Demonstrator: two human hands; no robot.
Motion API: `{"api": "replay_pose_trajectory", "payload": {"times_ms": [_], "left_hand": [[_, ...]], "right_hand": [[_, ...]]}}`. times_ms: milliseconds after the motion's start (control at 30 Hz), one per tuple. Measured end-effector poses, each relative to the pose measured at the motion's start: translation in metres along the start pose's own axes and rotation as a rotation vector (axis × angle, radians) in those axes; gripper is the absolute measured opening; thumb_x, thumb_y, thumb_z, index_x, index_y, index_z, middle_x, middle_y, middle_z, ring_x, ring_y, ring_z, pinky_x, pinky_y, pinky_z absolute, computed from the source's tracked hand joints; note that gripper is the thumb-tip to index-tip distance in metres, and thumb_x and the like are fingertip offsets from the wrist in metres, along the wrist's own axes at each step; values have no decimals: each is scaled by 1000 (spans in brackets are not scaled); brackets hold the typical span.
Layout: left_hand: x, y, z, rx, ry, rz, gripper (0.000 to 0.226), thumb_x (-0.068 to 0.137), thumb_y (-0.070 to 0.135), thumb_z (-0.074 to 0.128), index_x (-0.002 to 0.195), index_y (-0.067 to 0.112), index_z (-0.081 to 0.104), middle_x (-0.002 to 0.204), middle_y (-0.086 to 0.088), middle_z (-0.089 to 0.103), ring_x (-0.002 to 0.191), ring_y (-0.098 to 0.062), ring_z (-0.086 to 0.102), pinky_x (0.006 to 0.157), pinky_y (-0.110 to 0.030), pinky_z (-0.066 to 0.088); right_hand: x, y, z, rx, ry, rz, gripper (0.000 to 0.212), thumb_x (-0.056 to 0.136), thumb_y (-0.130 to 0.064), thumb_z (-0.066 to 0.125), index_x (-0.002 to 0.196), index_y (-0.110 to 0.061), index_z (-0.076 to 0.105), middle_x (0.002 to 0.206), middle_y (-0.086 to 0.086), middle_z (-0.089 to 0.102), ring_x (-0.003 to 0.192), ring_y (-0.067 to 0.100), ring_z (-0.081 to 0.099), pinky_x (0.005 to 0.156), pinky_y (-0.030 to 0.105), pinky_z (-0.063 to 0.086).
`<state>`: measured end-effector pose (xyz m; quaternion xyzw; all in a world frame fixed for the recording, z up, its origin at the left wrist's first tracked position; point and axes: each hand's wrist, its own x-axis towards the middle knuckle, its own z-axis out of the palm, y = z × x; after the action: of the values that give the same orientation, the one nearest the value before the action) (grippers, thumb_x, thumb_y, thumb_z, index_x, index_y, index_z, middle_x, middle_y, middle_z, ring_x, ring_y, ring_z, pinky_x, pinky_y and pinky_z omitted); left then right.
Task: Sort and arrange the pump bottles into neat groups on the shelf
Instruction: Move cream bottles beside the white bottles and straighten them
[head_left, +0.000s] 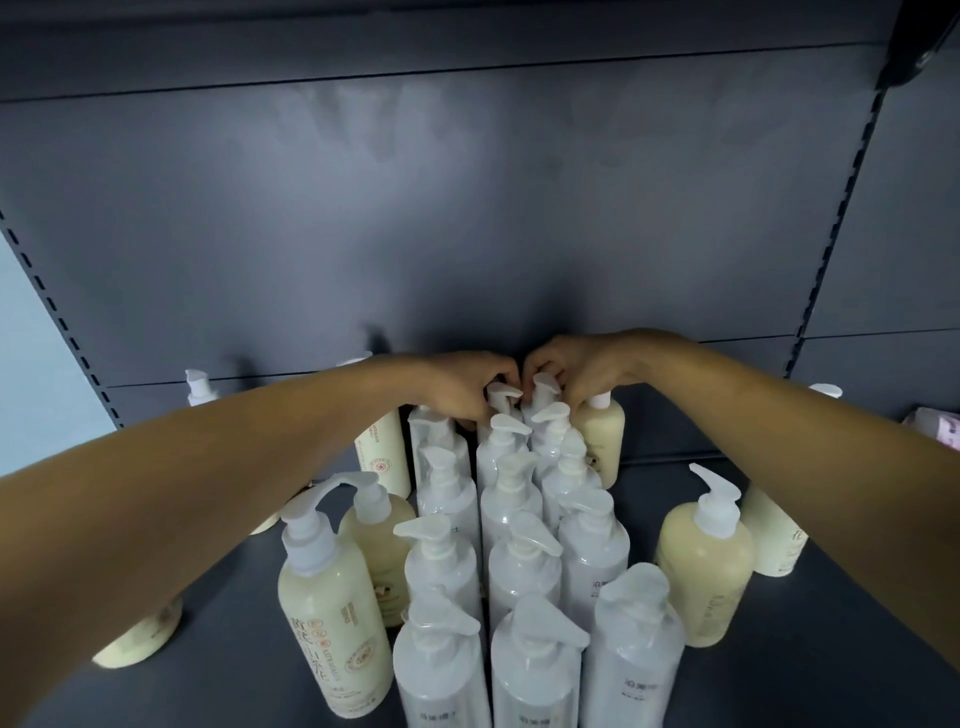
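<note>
Pump bottles (511, 499) upright, axes vertical

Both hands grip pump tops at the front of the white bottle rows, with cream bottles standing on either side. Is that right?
Not the front: the head view shows the left hand and right hand gripping pump tops at the back of the white bottles, by the rear panel. The cream bottles do stand either side.
</note>
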<state>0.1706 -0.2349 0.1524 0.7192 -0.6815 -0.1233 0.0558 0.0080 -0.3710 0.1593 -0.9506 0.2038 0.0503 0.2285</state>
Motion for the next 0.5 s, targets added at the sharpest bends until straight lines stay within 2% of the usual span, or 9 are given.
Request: {"api": "replay_pose_trajectory", "payload": {"times_ms": [133, 233, 300, 400, 500], "left_hand": [[-2, 6, -6, 41, 32, 10, 35, 85, 30, 81, 116, 27, 65, 112, 5, 72, 102, -19, 69, 90, -40, 60], [-6, 15, -17, -36, 98, 11, 31, 83, 29, 81, 112, 26, 69, 114, 7, 75, 105, -16, 71, 96, -39, 58], [-10, 23, -24, -78, 166, 5, 32, 77, 30, 80, 107, 26, 70, 113, 5, 76, 105, -17, 73, 96, -37, 59], [-16, 37, -29, -95, 318, -12, 27, 85, 13, 77, 113, 12, 74, 111, -1, 77, 103, -20, 73, 94, -32, 58], [-25, 52, -33, -99, 430, -52, 21, 89, 12, 73, 110, 16, 74, 101, 6, 73, 98, -16, 72, 89, -23, 54]], "right_hand": [[-1, -1, -2, 72, 27, -32, 41, 76, -2, 88, 113, -10, 72, 113, 16, 76, 97, 22, 70, 91, 45, 62], [-5, -3, -4, 99, 82, -50, 44, 74, -5, 90, 114, -9, 71, 114, 10, 77, 108, 19, 73, 101, 45, 60], [-11, -5, -7, 161, 158, -69, 43, 76, -1, 88, 114, -9, 70, 116, 5, 77, 114, 19, 73, 105, 41, 58], [-28, -10, -13, 206, 276, -84, 38, 81, -3, 85, 115, -9, 70, 118, 6, 76, 112, 20, 74, 104, 39, 59], [-47, -11, -16, 147, 400, -59, 37, 85, -9, 82, 120, -13, 70, 120, 4, 74, 109, 20, 72, 97, 33, 60]]}}
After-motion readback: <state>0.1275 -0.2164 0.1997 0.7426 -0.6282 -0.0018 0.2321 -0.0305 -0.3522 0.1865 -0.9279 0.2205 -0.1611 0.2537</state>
